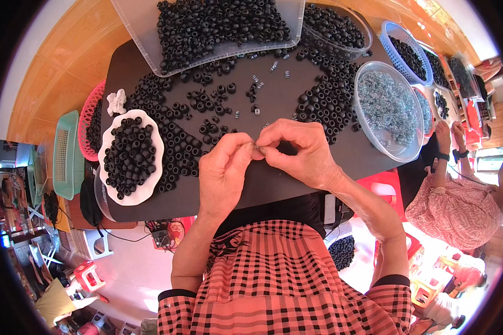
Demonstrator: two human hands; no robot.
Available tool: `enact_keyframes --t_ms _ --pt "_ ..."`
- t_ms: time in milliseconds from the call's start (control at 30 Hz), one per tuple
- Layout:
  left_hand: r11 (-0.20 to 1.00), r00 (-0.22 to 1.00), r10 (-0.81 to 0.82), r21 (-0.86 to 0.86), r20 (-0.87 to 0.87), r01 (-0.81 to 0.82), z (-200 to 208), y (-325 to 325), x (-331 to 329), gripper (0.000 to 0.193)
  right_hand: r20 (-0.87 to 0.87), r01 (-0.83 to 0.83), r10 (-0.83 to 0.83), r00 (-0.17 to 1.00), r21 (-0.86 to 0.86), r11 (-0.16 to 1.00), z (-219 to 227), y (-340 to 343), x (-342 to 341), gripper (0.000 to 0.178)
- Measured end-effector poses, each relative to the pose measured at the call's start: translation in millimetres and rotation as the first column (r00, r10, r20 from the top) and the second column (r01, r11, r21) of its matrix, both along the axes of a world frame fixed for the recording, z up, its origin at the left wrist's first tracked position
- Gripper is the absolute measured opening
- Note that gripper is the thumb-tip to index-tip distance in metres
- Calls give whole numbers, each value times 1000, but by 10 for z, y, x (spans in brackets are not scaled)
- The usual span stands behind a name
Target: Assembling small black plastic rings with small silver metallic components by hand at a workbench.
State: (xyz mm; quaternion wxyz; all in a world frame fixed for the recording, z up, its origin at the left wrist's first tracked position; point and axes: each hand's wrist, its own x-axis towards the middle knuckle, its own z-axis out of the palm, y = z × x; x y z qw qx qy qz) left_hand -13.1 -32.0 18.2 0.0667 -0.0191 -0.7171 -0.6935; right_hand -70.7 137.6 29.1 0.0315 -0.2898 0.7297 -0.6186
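My left hand [224, 174] and my right hand [304, 152] meet fingertip to fingertip over the near half of the dark table [265, 184]. Both are closed in a pinch around a tiny piece that the fingers mostly hide; its kind cannot be made out. Something black shows beneath my right fingers, held or lying there, I cannot tell which. Just beyond the hands lie a few small clear, ringed pieces [256, 111]. Loose black, hollow, cap-like pieces [176, 146] spread to the left, and more of them [324, 106] to the right.
A clear bin [145, 53] of black pieces stands at the back, beside a round tub [369, 39]. At left is a white scalloped plate [157, 173] heaped with black pieces; at right, a clear tub [411, 155] of ringed pieces. Another person [458, 209] works farther right.
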Motion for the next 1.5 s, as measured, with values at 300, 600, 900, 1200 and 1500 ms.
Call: enact_keyframes --t_ms 300,600,900,1200,1500 --pt "904 969 -11 -418 -246 -96 58 16 34 19 504 -48 109 857 -132 990 2 38 -10 10" --pt "816 915 -164 -572 -370 -85 56 -86 -12 22 518 -77 123 846 -109 991 127 65 12 10" --pt "846 908 -169 -529 -382 -65 90 -93 -14 19 511 -122 215 832 -210 970 74 107 -10 10" --pt "826 891 -189 -558 -414 -84 131 -91 -30 19 516 -127 237 823 -240 962 66 117 -32 8" --pt "818 922 -184 -573 -340 -48 108 -89 -21 16 503 -64 190 843 -257 964 30 80 17 7"
